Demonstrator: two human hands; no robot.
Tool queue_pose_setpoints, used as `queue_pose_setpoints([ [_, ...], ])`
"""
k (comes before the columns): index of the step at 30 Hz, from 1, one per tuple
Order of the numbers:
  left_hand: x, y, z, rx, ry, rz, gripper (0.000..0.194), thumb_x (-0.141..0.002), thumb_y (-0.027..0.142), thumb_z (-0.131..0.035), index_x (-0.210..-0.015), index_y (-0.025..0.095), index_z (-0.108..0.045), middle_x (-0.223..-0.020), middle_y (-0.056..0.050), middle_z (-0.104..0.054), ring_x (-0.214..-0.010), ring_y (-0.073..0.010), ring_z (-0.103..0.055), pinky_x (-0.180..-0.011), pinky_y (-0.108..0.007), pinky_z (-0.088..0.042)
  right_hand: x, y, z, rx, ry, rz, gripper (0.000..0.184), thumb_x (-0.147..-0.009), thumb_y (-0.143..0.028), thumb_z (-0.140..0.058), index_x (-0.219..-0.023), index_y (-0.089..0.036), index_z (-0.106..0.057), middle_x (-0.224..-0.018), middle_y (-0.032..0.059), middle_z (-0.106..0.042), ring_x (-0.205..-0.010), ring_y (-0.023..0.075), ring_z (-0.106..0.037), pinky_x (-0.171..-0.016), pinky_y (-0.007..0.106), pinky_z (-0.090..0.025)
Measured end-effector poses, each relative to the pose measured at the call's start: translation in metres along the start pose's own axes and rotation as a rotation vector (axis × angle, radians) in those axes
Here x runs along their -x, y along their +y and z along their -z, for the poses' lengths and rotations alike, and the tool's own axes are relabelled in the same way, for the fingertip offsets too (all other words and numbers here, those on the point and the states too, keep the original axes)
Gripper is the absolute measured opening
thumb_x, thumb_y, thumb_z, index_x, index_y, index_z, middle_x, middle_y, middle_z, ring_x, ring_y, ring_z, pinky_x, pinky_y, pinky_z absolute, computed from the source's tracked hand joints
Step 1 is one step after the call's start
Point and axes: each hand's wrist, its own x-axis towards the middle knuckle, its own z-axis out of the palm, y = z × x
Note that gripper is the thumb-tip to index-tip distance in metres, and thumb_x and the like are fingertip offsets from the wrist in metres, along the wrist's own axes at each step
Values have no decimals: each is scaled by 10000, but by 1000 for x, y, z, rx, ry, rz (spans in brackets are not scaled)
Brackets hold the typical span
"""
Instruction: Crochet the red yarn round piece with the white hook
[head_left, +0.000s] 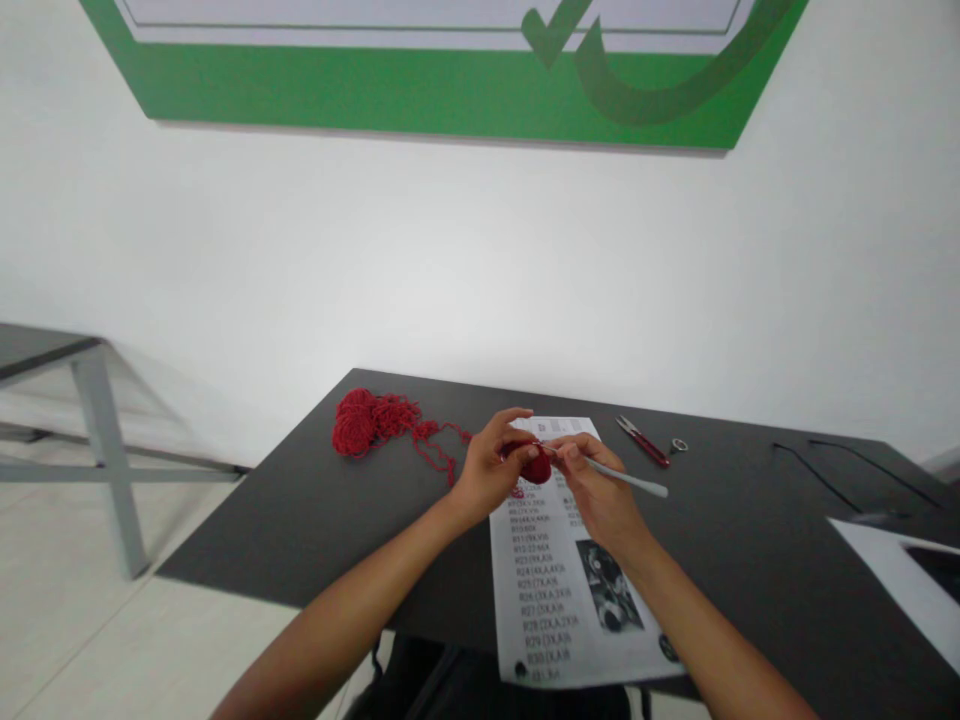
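The left hand [487, 470] pinches a small red crocheted piece [537, 466] between thumb and fingers, above a printed pattern sheet [540, 590] on the dark table [300, 530]. The right hand [600, 490] grips a crochet hook [634, 481], fingertips narrowed beside the piece. A tangled ball of red yarn [355, 422] lies toward the left; red-handled scissors [646, 443] rest right of the sheet.

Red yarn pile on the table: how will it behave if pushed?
Probably soft and light for its size: the red yarn looks loosely wound and fuzzy. Likely floppy and apt to drag rather than roll cleanly, since tangled loops spread from its side. It may also tug or snag, as a strand trails toward the left hand.
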Motion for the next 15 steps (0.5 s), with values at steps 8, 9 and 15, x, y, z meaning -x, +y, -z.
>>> queue_pose_setpoints([
  [8,10,6,-5,-132,13,-70,381,-855,224,-681,-1232,217,-629,-938,-37,-778,-858,-178,-725,-773,-301,-553,4,-1,3,280,15,138,317,-916,-522,-653,-897,-209,-701,-1003,64,-722,-881,195,-671,-774,327,-566],
  [9,10,5,-6,-104,28,-53,406,-852,231,-692,-1251,216,-617,-932,-36,-770,-858,-176,-718,-778,-300,-550,4,-2,2,293,18,148,299,-913,-505,-663,-889,-210,-707,-1015,64,-721,-893,196,-672,-785,326,-562],
  [15,5,-5,-12,329,-6,140,546,-749,316,-826,-1220,198,-576,-849,1,-683,-783,-135,-659,-739,-257,-526,3,-6,-1,356,55,237,192,-878,-412,-719,-818,-229,-713,-992,41,-710,-925,190,-669,-830,317,-545],
])
